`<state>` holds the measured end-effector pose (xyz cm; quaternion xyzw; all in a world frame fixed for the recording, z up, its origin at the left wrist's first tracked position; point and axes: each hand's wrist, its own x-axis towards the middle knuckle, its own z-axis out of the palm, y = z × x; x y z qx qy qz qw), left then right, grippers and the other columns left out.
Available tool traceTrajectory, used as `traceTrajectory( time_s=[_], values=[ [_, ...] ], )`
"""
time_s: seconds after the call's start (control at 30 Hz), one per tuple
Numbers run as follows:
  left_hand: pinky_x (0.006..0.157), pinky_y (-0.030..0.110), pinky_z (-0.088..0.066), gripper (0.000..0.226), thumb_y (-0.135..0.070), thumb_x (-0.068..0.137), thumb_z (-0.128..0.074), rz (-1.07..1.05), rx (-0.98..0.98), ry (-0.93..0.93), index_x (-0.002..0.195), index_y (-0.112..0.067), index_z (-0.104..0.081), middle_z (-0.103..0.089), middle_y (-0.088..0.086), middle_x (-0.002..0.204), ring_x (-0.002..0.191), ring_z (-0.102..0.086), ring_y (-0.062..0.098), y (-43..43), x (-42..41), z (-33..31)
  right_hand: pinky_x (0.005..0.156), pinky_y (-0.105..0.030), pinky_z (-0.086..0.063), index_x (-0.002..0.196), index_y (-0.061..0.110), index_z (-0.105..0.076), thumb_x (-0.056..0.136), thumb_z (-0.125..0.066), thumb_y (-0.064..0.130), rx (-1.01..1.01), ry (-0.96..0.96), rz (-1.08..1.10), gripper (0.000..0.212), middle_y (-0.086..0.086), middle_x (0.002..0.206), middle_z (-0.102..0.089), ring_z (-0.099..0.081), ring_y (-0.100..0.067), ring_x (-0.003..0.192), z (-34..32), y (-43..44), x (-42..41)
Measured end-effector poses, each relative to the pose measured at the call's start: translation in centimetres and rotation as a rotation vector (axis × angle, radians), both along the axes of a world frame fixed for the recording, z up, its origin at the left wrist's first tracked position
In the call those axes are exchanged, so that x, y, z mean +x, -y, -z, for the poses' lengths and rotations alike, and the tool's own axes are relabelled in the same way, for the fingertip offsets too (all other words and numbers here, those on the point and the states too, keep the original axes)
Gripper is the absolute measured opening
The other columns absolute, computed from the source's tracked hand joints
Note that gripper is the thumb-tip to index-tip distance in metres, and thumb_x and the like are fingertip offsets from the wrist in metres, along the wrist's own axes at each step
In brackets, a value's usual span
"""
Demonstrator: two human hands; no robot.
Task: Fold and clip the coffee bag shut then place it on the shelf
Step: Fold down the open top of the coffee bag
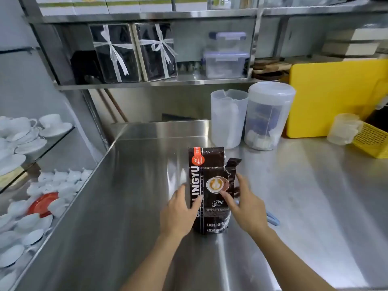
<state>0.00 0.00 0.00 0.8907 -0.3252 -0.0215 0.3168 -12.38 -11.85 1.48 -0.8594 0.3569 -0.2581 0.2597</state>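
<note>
A black coffee bag (pixel 210 164) with a red label and a latte picture stands upright on the steel counter (pixel 136 196), its top unfolded and a torn flap sticking out at its right. My left hand (pixel 178 213) rests against the bag's left side with the fingers spread. My right hand (pixel 245 206) touches the bag's front and right side, thumb on the picture. A light blue clip (pixel 273 219) lies on the counter just right of my right wrist. The steel shelf (pixel 189 81) runs above the counter at the back.
Two translucent plastic jugs (pixel 228 118) (pixel 268 116) stand behind the bag. A yellow board (pixel 336 95) and a yellow basket (pixel 371 141) are at the right. The shelf holds ribboned black boxes (pixel 115 53) and clear containers (pixel 225 64). White cups and saucers (pixel 23 131) fill racks at the left.
</note>
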Motion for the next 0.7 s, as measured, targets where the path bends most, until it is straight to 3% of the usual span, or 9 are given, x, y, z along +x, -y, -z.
traceTrajectory(
  time_s=[0.13,0.23,0.3,0.4,0.5,0.7],
  values=[
    [0.063,0.030,-0.039,0.038,-0.055,0.079,-0.054,-0.014,-0.049,-0.028,0.087,-0.018,-0.057,-0.068,0.000,0.089,0.085,-0.061,0.023,0.5,-0.1,0.3,0.072,-0.037,-0.046,0.123,0.018,-0.044,0.083,-0.054,0.048,-0.001,0.031,0.021,0.051,-0.009,0.092,-0.071,-0.063,-0.029,0.089,1.2,0.1,0.3],
    [0.060,0.030,-0.032,0.035,-0.045,0.078,-0.062,-0.026,-0.161,-0.012,0.076,-0.011,-0.055,-0.063,0.002,0.081,0.077,-0.057,0.022,0.7,-0.6,0.5,0.067,-0.035,-0.042,0.098,0.013,-0.056,0.081,-0.060,0.040,0.034,0.082,-0.002,0.033,-0.004,0.082,-0.064,-0.059,-0.027,0.082,1.9,0.2,0.7],
    [0.063,0.030,-0.039,0.025,-0.034,0.075,-0.068,-0.024,-0.260,-0.057,0.079,-0.011,-0.058,-0.062,0.001,0.083,0.078,-0.055,0.020,0.9,-0.4,0.6,0.062,-0.027,-0.038,0.077,0.016,-0.055,0.078,-0.066,0.032,0.124,0.172,-0.014,0.020,0.003,0.071,-0.051,-0.051,-0.020,0.071,2.2,0.6,0.9],
    [0.072,0.033,-0.045,0.020,-0.020,0.070,-0.074,-0.041,-0.419,-0.228,0.079,-0.008,-0.061,-0.061,0.003,0.085,0.080,-0.055,0.022,1.5,-0.4,0.6,0.054,-0.015,-0.033,0.054,0.021,-0.043,0.072,-0.073,0.018,0.326,0.309,0.001,0.035,0.001,0.062,-0.042,-0.040,-0.015,0.059,1.8,0.8,1.1],
    [0.068,0.033,-0.042,0.024,-0.017,0.066,-0.077,-0.072,-0.451,-0.304,0.072,-0.005,-0.057,-0.058,0.004,0.079,0.075,-0.053,0.023,1.7,-0.3,0.7,0.046,-0.012,-0.031,0.047,0.015,-0.041,0.067,-0.075,0.008,0.495,0.399,0.034,0.040,0.000,0.056,-0.036,-0.034,-0.013,0.052,1.7,1.1,1.2],
    [0.057,0.029,-0.035,0.031,-0.010,0.062,-0.079,-0.148,-0.546,-0.459,0.055,0.002,-0.051,-0.049,0.004,0.058,0.058,-0.043,0.019,1.7,-0.3,0.9,0.046,-0.014,-0.027,0.046,0.014,-0.035,0.066,-0.075,0.006,0.505,0.430,0.047,0.046,0.001,0.053,-0.031,-0.031,-0.005,0.042,2.3,1.0,1.2]
  ],
)
